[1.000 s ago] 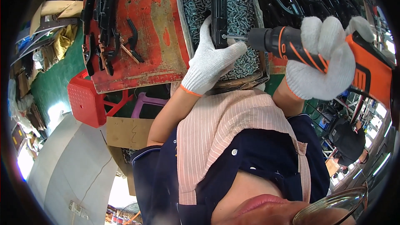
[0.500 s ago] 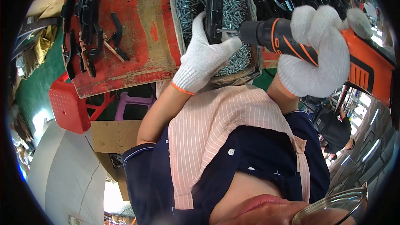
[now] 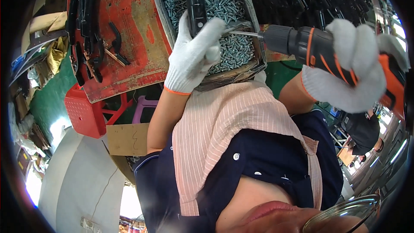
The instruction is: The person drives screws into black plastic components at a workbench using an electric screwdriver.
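My left hand (image 3: pixel 192 58), in a white knit glove with an orange cuff, is closed around the lower end of a long black part (image 3: pixel 196 4). A round silver spot, apparently a screw head, shows near that end. My right hand (image 3: pixel 351 71), gloved too, grips an orange and black power drill (image 3: pixel 282 39). The drill points left, and its thin bit (image 3: pixel 242 33) ends close to my left fingers, apart from the black part. Beneath both lies an open cardboard box (image 3: pixel 162 15) full of small silver screws (image 3: pixel 236 54).
Several black parts, some with copper-coloured pieces, lie on the worn red tabletop (image 3: pixel 129 56) at left. More dark parts (image 3: pixel 297 0) are piled at the upper right. Below the table edge stand a red stool (image 3: pixel 86 114) and a purple stool (image 3: pixel 142 108). A person (image 3: pixel 362 131) is farther off at right.
The drill bit, earlier against the lower end of the black part, has pulled away to the right. My left hand and the black part have shifted left in the view.
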`<action>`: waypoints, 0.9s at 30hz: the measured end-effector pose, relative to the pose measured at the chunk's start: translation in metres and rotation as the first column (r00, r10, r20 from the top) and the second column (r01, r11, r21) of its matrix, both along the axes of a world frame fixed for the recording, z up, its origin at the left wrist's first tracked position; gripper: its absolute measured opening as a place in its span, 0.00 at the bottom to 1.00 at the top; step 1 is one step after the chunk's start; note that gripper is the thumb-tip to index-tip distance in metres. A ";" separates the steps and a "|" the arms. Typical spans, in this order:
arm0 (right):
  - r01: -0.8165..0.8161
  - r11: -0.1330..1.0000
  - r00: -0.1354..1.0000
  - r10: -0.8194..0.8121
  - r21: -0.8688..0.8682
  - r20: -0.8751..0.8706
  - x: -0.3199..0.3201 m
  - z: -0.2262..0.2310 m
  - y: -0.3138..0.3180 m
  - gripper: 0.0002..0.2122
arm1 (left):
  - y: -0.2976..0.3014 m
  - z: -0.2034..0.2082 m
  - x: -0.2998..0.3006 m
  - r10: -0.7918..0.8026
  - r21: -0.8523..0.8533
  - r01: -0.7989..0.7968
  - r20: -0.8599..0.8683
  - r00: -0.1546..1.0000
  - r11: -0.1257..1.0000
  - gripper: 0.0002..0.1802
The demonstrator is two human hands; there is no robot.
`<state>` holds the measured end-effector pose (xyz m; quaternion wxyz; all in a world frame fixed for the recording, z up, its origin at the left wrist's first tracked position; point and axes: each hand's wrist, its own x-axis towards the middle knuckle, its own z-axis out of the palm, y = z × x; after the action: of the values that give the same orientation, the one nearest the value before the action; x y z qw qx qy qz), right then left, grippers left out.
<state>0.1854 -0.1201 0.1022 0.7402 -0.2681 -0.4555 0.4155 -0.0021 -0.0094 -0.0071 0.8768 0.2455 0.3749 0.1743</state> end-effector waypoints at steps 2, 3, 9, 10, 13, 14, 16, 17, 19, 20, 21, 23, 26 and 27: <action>0.209 0.976 0.971 -0.200 -0.056 0.133 -0.003 -0.016 -0.001 0.15 | 0.002 0.005 -0.001 -0.002 -0.018 0.002 0.021 1.000 1.000 0.25; 0.304 0.949 0.938 -0.285 -0.078 0.197 -0.007 -0.025 0.000 0.20 | 0.001 0.003 -0.002 0.037 -0.026 -0.036 0.022 0.999 0.999 0.23; 0.349 0.935 0.935 -0.342 0.063 -0.097 -0.020 -0.073 0.005 0.25 | 0.002 -0.004 -0.006 0.017 -0.099 -0.001 0.162 0.987 0.995 0.38; 0.419 0.908 0.907 -0.418 0.014 -0.052 -0.021 -0.075 0.005 0.25 | 0.003 -0.010 -0.008 -0.026 -0.073 0.039 0.170 0.985 0.997 0.39; 0.456 0.890 0.887 -0.455 -0.006 -0.076 -0.022 -0.081 0.005 0.26 | 0.002 -0.006 -0.005 0.006 -0.103 0.004 0.098 0.995 0.995 0.39; 0.507 0.862 0.861 -0.505 0.016 -0.066 -0.025 -0.078 0.007 0.25 | 0.002 -0.006 -0.004 0.006 -0.103 0.005 0.099 0.995 0.995 0.39; 0.552 0.833 0.833 -0.550 0.039 -0.060 -0.026 -0.068 0.007 0.24 | 0.001 -0.005 -0.003 0.019 -0.066 -0.014 0.069 0.997 0.998 0.40; 0.526 0.849 0.846 -0.528 -0.039 -0.078 -0.022 -0.060 0.005 0.20 | 0.001 -0.005 -0.003 0.020 -0.064 -0.016 0.071 0.997 0.998 0.40; 0.505 0.856 0.852 -0.515 -0.109 -0.092 -0.013 -0.053 0.000 0.16 | 0.001 -0.005 -0.001 -0.016 -0.003 0.016 0.054 0.998 1.000 0.39; 0.479 0.873 0.860 -0.488 -0.090 -0.152 -0.007 -0.053 -0.002 0.15 | 0.001 -0.005 0.000 -0.021 0.000 0.021 0.060 0.998 1.000 0.39; 0.444 0.893 0.868 -0.449 -0.070 -0.215 -0.002 -0.054 -0.002 0.13 | -0.001 -0.007 0.001 0.005 0.007 -0.005 0.029 1.000 1.000 0.39; 0.431 0.900 0.866 -0.433 -0.065 -0.251 0.005 -0.053 0.000 0.11 | -0.002 -0.007 0.001 0.037 0.020 -0.037 -0.001 0.999 0.999 0.38; 0.392 0.920 0.857 -0.372 -0.019 -0.356 0.010 -0.051 0.005 0.13 | -0.002 -0.004 0.001 0.037 0.012 -0.036 -0.050 0.998 0.999 0.35; 0.385 0.923 0.860 -0.365 -0.016 -0.356 0.009 -0.049 0.007 0.13 | -0.002 -0.003 0.002 0.044 0.015 -0.043 -0.048 0.998 0.999 0.35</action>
<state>0.1944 -0.1133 0.0530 0.8834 -0.2521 -0.2662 0.2918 0.0001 -0.0115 -0.0106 0.8618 0.2474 0.4000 0.1901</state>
